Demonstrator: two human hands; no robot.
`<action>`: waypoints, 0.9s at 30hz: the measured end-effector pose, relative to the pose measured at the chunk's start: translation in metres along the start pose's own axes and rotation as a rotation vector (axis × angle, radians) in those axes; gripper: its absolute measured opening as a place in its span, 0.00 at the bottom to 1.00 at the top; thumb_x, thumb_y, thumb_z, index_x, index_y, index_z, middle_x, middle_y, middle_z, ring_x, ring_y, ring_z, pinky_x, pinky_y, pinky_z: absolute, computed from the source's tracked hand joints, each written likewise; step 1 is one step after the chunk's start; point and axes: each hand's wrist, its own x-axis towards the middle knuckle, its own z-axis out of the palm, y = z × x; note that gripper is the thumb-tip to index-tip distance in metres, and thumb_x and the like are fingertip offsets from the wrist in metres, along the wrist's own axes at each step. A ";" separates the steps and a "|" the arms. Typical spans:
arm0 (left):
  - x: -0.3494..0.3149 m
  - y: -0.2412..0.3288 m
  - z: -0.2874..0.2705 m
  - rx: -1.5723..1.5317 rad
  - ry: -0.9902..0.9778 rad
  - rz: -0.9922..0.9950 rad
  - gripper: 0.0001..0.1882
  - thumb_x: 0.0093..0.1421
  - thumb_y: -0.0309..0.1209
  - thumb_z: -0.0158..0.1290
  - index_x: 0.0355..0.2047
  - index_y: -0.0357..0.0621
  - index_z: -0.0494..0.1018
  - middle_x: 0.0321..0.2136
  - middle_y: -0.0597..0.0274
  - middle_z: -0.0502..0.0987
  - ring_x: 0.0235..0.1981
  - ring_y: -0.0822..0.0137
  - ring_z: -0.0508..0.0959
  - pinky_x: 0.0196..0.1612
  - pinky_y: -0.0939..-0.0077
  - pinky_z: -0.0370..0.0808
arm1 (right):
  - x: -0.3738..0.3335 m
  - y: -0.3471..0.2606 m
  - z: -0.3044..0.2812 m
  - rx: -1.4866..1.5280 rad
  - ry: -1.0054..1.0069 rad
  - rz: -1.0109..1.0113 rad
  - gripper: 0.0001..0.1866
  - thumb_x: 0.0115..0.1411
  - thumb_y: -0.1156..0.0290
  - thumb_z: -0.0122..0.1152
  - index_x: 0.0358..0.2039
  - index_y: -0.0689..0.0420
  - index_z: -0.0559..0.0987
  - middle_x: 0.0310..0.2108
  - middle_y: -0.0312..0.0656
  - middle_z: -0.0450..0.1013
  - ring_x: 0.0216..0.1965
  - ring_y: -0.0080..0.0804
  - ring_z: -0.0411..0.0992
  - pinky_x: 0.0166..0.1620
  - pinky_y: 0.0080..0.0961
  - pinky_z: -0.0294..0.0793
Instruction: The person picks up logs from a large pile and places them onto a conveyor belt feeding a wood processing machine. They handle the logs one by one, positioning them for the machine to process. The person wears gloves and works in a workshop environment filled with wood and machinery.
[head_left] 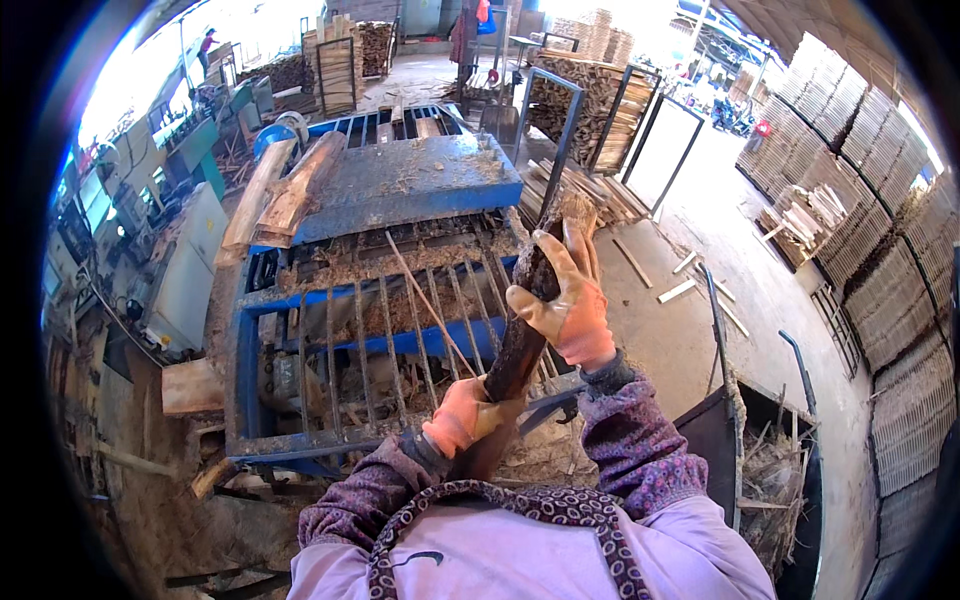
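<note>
A long, dark, bark-edged wood slab (520, 353) stands steeply tilted in front of me, its upper end farther away and its lower end close to my body. My left hand (470, 416), in an orange and tan work glove, is closed around the lower part. Higher up, my gloved right hand (566, 300) grips the slab, its fingers over the bark near the top and its thumb pointing left. Just left of the slab is a blue machine (400, 180) with a grate of metal bars (362, 350), and a thin stick (430, 300) lies across these bars.
Rough boards (300, 190) rest on the machine's left side. A cart (770, 470) holding wood scraps stands at my right. Loose sticks (677, 291) lie on the floor beyond it. Tall board stacks (905, 300) line the right side; a metal rack (650, 150) stands farther back.
</note>
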 end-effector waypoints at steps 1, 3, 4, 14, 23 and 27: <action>-0.001 0.005 0.002 0.024 0.003 -0.006 0.17 0.59 0.30 0.66 0.45 0.33 0.80 0.32 0.68 0.81 0.32 0.76 0.75 0.36 0.75 0.74 | -0.002 0.001 -0.005 0.011 -0.016 0.010 0.40 0.49 0.54 0.76 0.61 0.54 0.74 0.66 0.62 0.62 0.67 0.66 0.58 0.67 0.51 0.61; -0.006 0.009 0.005 -0.007 0.013 0.023 0.17 0.59 0.30 0.66 0.46 0.33 0.80 0.33 0.68 0.82 0.32 0.76 0.75 0.37 0.75 0.75 | -0.003 -0.003 -0.022 0.194 0.000 0.109 0.32 0.57 0.59 0.70 0.60 0.58 0.76 0.62 0.58 0.69 0.63 0.53 0.67 0.64 0.44 0.67; -0.007 0.006 0.007 -0.035 0.020 0.052 0.18 0.58 0.30 0.66 0.46 0.34 0.80 0.33 0.67 0.82 0.33 0.76 0.76 0.38 0.75 0.75 | -0.004 0.004 -0.027 0.317 0.018 0.184 0.30 0.59 0.60 0.68 0.60 0.58 0.75 0.60 0.56 0.71 0.61 0.48 0.70 0.63 0.41 0.69; -0.003 0.002 0.017 -0.165 -0.003 0.174 0.21 0.56 0.29 0.67 0.49 0.33 0.80 0.41 0.63 0.84 0.42 0.76 0.79 0.47 0.77 0.76 | -0.019 0.022 -0.061 0.064 -0.001 0.342 0.35 0.56 0.60 0.71 0.61 0.62 0.72 0.51 0.53 0.77 0.50 0.42 0.78 0.52 0.35 0.77; 0.017 -0.018 0.016 -0.201 -0.062 0.018 0.22 0.56 0.32 0.69 0.48 0.34 0.80 0.40 0.63 0.84 0.40 0.76 0.79 0.45 0.77 0.76 | -0.013 0.010 -0.060 0.013 -0.300 0.498 0.29 0.53 0.55 0.73 0.52 0.56 0.79 0.32 0.49 0.81 0.34 0.35 0.82 0.41 0.38 0.80; 0.046 -0.056 0.000 -0.251 0.003 -0.001 0.17 0.58 0.28 0.66 0.47 0.35 0.80 0.40 0.65 0.83 0.39 0.72 0.80 0.44 0.74 0.77 | -0.057 -0.010 -0.051 0.355 -0.643 0.080 0.17 0.59 0.66 0.69 0.47 0.55 0.81 0.32 0.37 0.80 0.31 0.30 0.78 0.36 0.26 0.78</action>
